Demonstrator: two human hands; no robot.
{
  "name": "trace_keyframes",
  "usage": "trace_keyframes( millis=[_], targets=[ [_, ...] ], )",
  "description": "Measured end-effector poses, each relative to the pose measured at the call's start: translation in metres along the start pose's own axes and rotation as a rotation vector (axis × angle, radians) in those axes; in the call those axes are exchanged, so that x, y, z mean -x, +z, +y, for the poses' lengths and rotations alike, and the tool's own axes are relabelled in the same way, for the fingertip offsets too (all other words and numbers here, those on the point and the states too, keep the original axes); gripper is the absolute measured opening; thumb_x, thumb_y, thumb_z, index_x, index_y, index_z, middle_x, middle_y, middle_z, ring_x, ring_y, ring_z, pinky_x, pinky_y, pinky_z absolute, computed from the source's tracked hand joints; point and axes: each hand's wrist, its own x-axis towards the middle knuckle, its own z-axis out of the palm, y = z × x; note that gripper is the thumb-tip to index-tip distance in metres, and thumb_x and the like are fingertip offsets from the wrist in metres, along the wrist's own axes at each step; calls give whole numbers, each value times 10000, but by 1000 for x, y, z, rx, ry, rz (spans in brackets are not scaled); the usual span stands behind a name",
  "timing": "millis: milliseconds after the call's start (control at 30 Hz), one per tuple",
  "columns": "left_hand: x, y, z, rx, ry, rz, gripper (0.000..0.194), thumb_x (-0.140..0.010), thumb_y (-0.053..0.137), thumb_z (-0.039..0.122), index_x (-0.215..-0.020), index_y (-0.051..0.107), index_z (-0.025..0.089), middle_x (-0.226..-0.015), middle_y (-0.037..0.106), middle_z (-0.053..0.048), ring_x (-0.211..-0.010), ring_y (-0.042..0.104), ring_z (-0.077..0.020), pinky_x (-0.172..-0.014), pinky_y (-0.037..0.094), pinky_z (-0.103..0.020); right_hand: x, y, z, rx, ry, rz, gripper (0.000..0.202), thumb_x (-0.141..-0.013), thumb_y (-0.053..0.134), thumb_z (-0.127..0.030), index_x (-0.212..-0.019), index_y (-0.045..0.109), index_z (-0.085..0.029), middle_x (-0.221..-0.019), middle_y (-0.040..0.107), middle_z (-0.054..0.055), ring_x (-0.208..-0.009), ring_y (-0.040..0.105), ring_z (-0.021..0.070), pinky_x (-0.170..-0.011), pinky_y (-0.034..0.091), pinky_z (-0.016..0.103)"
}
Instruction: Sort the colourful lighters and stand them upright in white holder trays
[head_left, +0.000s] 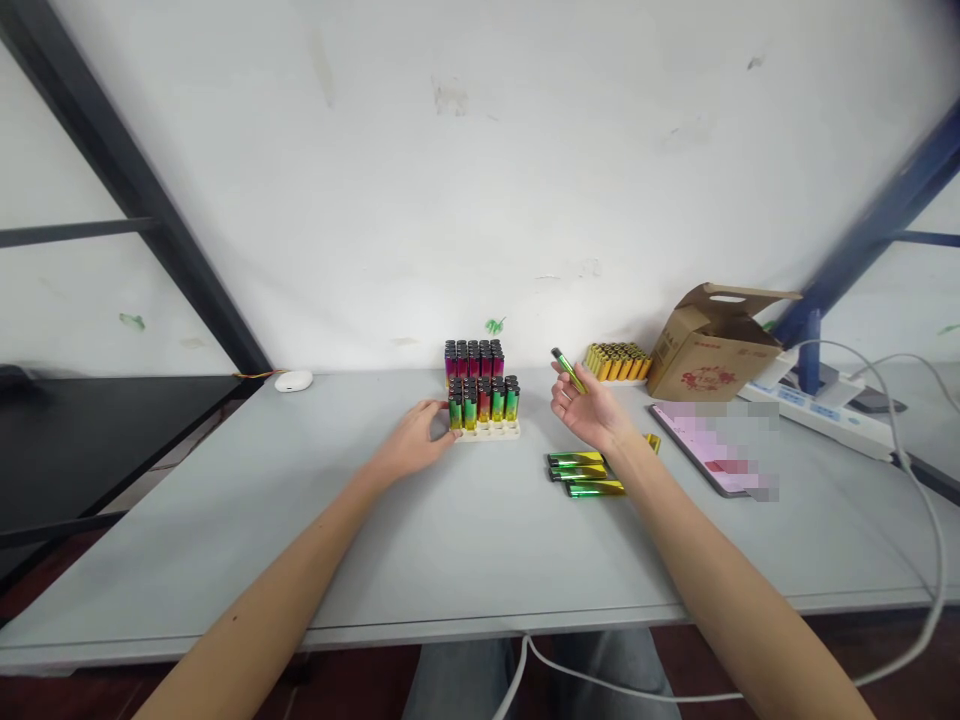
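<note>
A white rack (pixel 491 433) holds several upright lighters with black tops, green-yellow and red. My left hand (pixel 415 440) rests at its left side, thumb and fingertips apart and touching the rack's left end. My right hand (pixel 589 405) is raised to the right of the rack, its fingers closed on a green-yellow lighter (pixel 570 371) that tilts up to the left. Below that hand, several green-yellow lighters (pixel 577 474) lie flat on the table, partly hidden by my right forearm. Behind the rack stands a block of purple-red lighters (pixel 474 358) with black tops.
By the wall at right are a group of yellow lighters (pixel 619 362) and an open cardboard box (pixel 712 350). A tablet (pixel 709 450) lies before a white power strip (pixel 832 415) with cables. A white case (pixel 293 380) sits at the left back of the grey table (pixel 300 480).
</note>
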Motion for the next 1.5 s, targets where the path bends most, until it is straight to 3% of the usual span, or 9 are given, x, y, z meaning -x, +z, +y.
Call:
trace_keyframes(
  millis=[133, 300, 433, 667, 800, 933, 1067, 1267, 1500],
  targets=[
    [0, -1, 3, -13, -3, -7, 465, -846, 516, 444, -1228, 534, 179, -1261, 580, -109, -1202, 530, -277, -1042, 415, -409, 2, 4, 1, 25, -49, 2, 188, -801, 662, -383, -943, 616, -267, -935, 652, 20, -887, 628, 158, -714, 533, 260],
    [0, -2, 3, -30, -7, -18, 464, -849, 508, 451, -1220, 533, 173, -1251, 576, -110, -1198, 534, -282, -1041, 418, -410, 6, 9, 0, -72, -18, -82, 210, -742, 722, -325, -773, 532, -243, -710, 555, -34, -706, 582, 130, -746, 518, 281],
    [-1, -1, 0, -37, 0, -22, 455, -861, 494, 459, -1213, 533, 174, -1251, 570, -113, -1203, 525, -278, -1040, 417, -413, 11, 13, -3, -26, 26, -130, 201, -789, 648, -384, -922, 557, -263, -704, 520, -44, -634, 536, 119, -602, 488, 247],
    [0, 0, -1, -38, 2, -17, 425, -863, 482, 454, -1183, 553, 182, -1234, 577, -106, -1191, 533, -278, -1039, 420, -408, 14, 20, -5, -100, 72, -109, 159, -735, 569, -307, -839, 473, -234, -657, 428, -59, -422, 216, 69, -333, 130, 183],
    [1, -1, 1, -24, 10, -9, 411, -859, 492, 443, -1173, 560, 186, -1233, 581, -106, -1187, 538, -274, -1043, 419, -412, 11, 20, -1, -8, -37, -66, 257, -770, 624, -422, -802, 447, -238, -666, 402, -60, -473, 334, 77, -363, 223, 176],
    [2, -2, -1, -26, 12, -3, 406, -868, 484, 437, -1182, 560, 191, -1249, 569, -104, -1204, 526, -269, -1053, 406, -410, 13, 19, 2, 96, -24, -82, 352, -775, 644, -501, -1029, 531, -286, -725, 468, -54, -549, 438, 91, -414, 300, 181],
    [2, -1, -5, -54, 20, -13, 417, -889, 454, 446, -1203, 551, 188, -1269, 547, -103, -1225, 503, -267, -1059, 392, -409, 16, 19, 2, 150, 73, -110, 333, -766, 624, -425, -1050, 561, -264, -618, 353, -79, -477, 320, 79, -406, 251, 176],
    [4, -2, -6, -64, 29, -8, 401, -890, 458, 438, -1199, 566, 207, -1276, 543, -97, -1228, 499, -273, -1042, 405, -405, 11, 19, 9, 153, -6, -37, 461, -795, 448, -686, -788, 481, -226, -518, 247, -97, -423, 231, 81, -442, 352, 213],
    [4, -2, -5, -77, 35, -23, 397, -900, 442, 431, -1205, 554, 205, -1275, 530, -104, -1228, 486, -274, -1059, 387, -423, 11, 21, 12, 156, -32, -67, 412, -821, 403, -630, -727, 387, -229, -501, 266, -96, -382, 106, 53, -377, 102, 176]
  ],
)
